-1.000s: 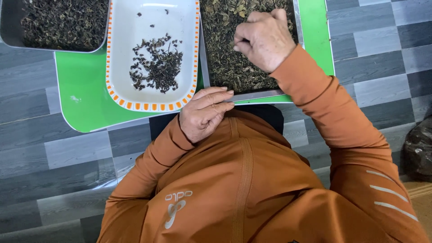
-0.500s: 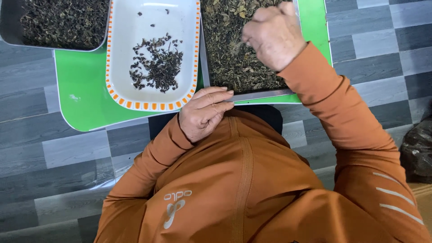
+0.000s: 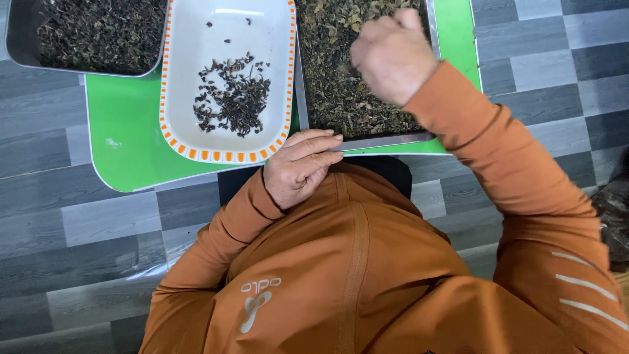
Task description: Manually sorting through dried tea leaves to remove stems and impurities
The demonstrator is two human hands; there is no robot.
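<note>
1. Far left of the white orange-rimmed oval dish (image 3: 226, 46): dark metal tray of dried leaves (image 3: 98, 33).
2. Left hand (image 3: 298, 167) at dish's near-right corner, fingers loosely curled, holding nothing visible.
3. Right of dish: steel tray of mixed dried leaves (image 3: 341, 85); right hand (image 3: 392, 56) directly above it, fingers bunched, contents not discernible.

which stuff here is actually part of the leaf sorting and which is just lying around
In use:
- right hand over the metal tray of mixed dried leaves
- left hand resting at that tray's near edge
- white dish with orange-dashed rim, holding a small pile of dark leaves

Lying about:
- second metal tray of leaves, far left
- green board underneath
- dark bag, right edge
</note>
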